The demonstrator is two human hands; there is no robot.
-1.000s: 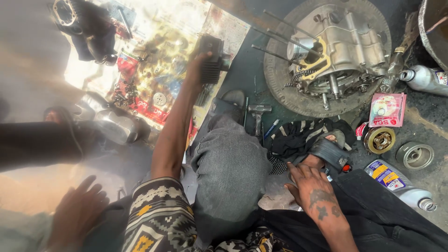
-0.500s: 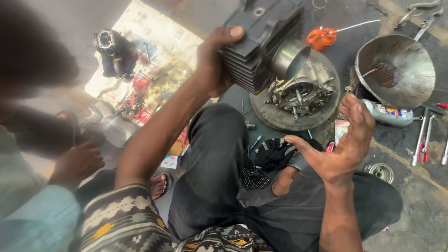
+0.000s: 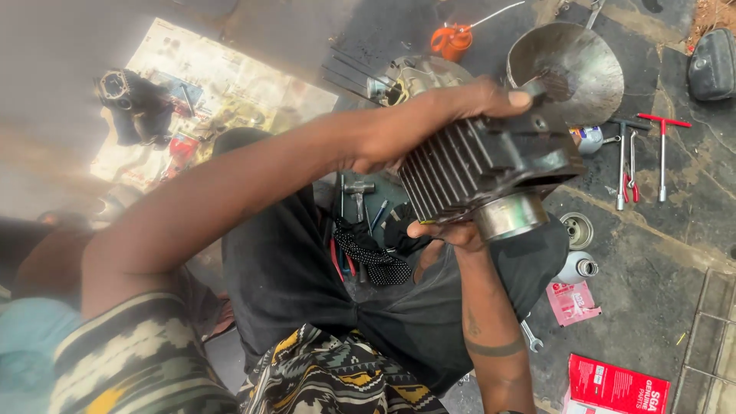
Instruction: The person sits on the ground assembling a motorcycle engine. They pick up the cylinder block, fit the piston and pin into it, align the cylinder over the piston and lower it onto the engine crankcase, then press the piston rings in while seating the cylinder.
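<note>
I have the finned engine cylinder [image 3: 483, 165] lifted above my lap, held between both hands — my left hand [image 3: 429, 123] clamped over its top, fingers curled across the fins, my right hand [image 3: 445, 230] cupped under it beside the bright steel sleeve [image 3: 510, 216]. Below on the floor [image 3: 659, 253] lie a metal bowl [image 3: 567, 65], red-handled T-wrenches [image 3: 661, 149] and a hammer [image 3: 358, 192].

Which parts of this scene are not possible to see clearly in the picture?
- Right hand, head view: mostly hidden under the finned engine cylinder; only fingertips show.
- Cylinder bore: faces away; only the steel sleeve shows.
- Engine case: largely covered by the left hand and forearm.
- Upper left: washed out by glare and blur over the newspaper.
- Red box: cut off by the bottom edge.
</note>
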